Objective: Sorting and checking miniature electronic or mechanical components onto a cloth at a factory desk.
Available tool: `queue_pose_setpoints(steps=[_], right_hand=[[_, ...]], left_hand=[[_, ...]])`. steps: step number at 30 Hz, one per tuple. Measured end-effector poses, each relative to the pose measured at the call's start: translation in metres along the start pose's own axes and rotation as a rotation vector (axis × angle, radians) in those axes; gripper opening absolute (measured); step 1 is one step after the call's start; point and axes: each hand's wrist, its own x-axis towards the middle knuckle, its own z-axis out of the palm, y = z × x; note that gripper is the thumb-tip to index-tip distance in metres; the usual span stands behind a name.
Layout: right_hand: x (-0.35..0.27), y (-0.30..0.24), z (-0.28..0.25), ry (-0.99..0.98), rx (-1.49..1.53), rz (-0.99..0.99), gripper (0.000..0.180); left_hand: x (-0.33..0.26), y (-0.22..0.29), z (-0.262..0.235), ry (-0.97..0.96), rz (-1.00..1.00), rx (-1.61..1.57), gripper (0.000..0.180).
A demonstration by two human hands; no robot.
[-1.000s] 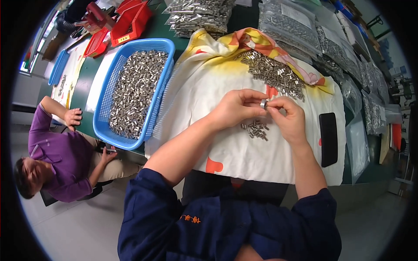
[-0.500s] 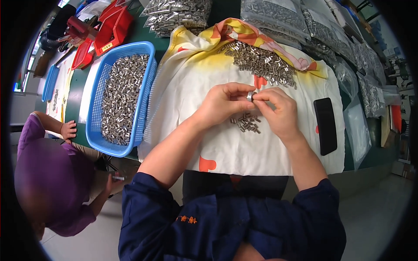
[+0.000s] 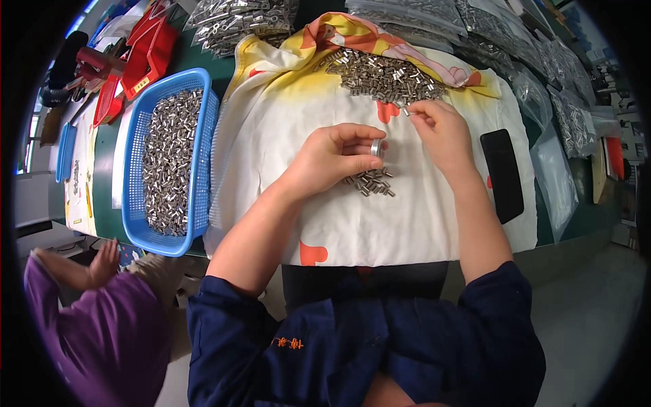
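Note:
My left hand (image 3: 325, 157) pinches a short silver metal ring (image 3: 376, 148) between thumb and fingers, over the middle of the white patterned cloth (image 3: 271, 224). Right below it lies a small pile of metal cylinders (image 3: 375, 183). Farther off and to the right, my right hand (image 3: 442, 134) is closed in a pinch on one small metal cylinder (image 3: 407, 111) at the near edge of a big heap of the same pieces (image 3: 383, 76).
At the left a blue basket (image 3: 211, 129) holds many metal cylinders. A black phone (image 3: 502, 176) lies on the cloth's right side. Bags of metal parts (image 3: 241, 20) stand at the back, near red bins (image 3: 150, 54). A person in purple (image 3: 115, 325) is at the lower left.
My right hand has moved away from the ring, up and right to the heap's edge. My left hand keeps the ring. The person in purple has shifted, and the view has moved slightly.

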Motion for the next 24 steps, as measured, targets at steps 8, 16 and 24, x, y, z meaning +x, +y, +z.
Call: queue_pose_setpoints(steps=[8,16,24], right_hand=[[0.004,-0.003,0.011,0.097,-0.303,-0.141,0.007],[-0.001,-0.004,0.006,0.01,-0.338,-0.154,0.007],[-0.016,-0.033,0.006,-0.141,0.321,-0.053,0.009]], left_hand=[[0.0,-0.001,-0.003,0.004,-0.006,-0.001,0.037],[0.003,-0.005,-0.006,0.01,0.043,-0.127,0.039],[0.003,-0.006,-0.006,0.09,0.072,-0.127,0.038]])
